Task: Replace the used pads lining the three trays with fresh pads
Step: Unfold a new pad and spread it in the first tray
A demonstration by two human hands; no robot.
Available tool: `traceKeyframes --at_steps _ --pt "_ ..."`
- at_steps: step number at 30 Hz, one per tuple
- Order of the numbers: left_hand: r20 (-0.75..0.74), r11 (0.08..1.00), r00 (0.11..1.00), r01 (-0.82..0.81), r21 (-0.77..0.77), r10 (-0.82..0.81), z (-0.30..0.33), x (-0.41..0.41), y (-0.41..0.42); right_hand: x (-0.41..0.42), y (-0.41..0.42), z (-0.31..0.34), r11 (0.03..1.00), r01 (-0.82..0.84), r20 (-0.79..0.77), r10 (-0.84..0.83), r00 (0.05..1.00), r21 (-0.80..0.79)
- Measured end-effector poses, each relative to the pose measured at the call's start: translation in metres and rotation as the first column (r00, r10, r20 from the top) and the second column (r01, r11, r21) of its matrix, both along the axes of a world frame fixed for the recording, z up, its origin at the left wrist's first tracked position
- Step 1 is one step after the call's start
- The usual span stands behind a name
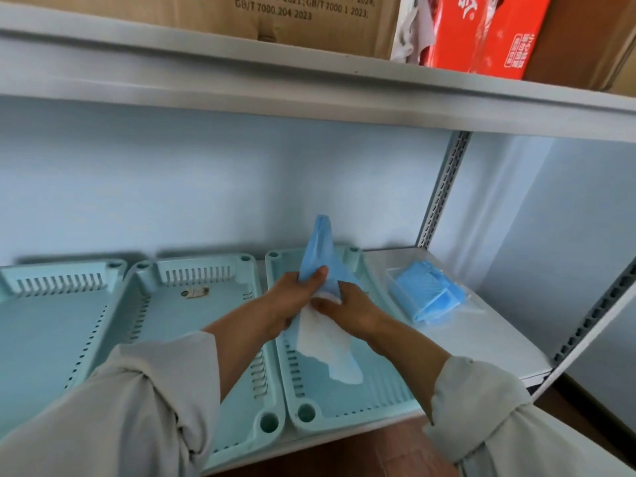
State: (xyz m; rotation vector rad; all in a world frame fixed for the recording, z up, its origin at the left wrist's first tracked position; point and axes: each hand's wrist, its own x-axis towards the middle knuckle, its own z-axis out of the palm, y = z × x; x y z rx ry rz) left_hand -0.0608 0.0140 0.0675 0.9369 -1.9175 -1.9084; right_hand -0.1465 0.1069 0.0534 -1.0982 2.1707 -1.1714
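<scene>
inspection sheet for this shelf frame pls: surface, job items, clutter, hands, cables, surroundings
Surface: white metal shelf, three trays side by side.
Job's things: three pale green slotted plastic trays; blue-and-white pad lifted over the right one; clear pack of folded blue pads to its right.
Clutter: small label in middle tray.
Grippers: left hand and right hand both grip the pad.
Cables: nothing seen.
Surroundings: cardboard box, red package on upper shelf.

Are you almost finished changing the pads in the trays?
Not yet. The left tray and middle tray look bare, so their old pads seem gone. Both hands, left hand and right hand, hold a blue-and-white pad over the right tray. The pack of fresh pads waits beside it; no tray has a pad laid flat.
</scene>
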Motion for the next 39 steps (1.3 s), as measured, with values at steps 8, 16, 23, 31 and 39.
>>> traceKeyframes --at_steps 8,16,23,31,39 --pt "0.009 0.957 0.996 -0.086 -0.276 0.092 0.017 0.008 0.006 -0.016 0.011 0.022 0.934 0.336 -0.064 -0.345 0.936 -0.120" --pt "0.061 0.819 0.936 -0.269 -0.507 0.346 0.032 0.036 -0.025 -0.029 0.032 0.036 0.819 0.548 0.038 -0.550 0.834 -0.169" --pt "0.091 0.878 0.980 -0.115 -0.465 0.176 0.026 0.047 -0.019 -0.014 0.025 0.038 0.926 0.348 -0.232 -0.375 0.897 -0.150" --pt "-0.150 0.968 0.987 -0.013 0.251 0.053 0.038 0.038 0.006 0.017 0.003 0.029 0.995 -0.007 -0.432 -0.036 0.901 -0.098" --pt "0.002 0.919 0.929 -0.367 -0.148 0.371 0.012 0.041 -0.015 -0.028 0.018 0.020 0.846 0.502 0.012 -0.508 0.861 -0.178"
